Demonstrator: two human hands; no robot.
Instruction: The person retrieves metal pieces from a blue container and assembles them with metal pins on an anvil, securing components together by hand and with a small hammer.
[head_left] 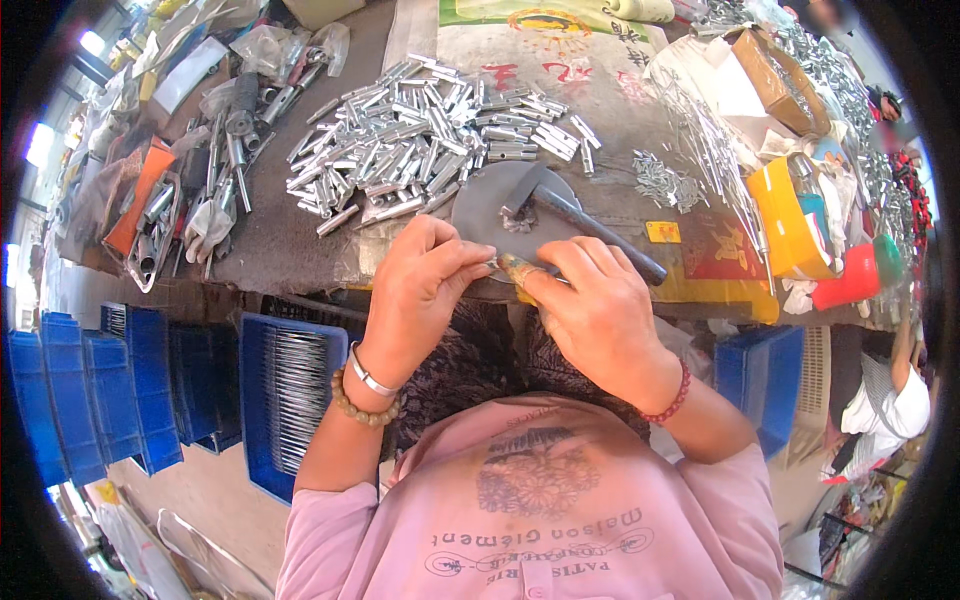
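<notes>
My left hand [428, 285] is closed in a pinch at the table's near edge; a tiny bright bit shows at its fingertips, too small to name. Right beside it, my right hand [605, 315] has its fingers curled together, and the tip of one digit looks wrapped in tan tape. What it grips, if anything, is hidden. Just beyond both hands lies a dark round metal plate [475, 215]. A hammer [600, 228] with a dark handle rests across it. Behind the plate spreads a heap of short silvery metal tubes [390, 150].
Small metal pins [668, 183] and long thin rods [705, 130] lie to the right, near a yellow container [785, 220] and a red cup [845, 280]. Bagged tools [215, 150] crowd the left. Below, a blue crate [262, 460] holds metal rods; more blue bins [150, 400] stand left.
</notes>
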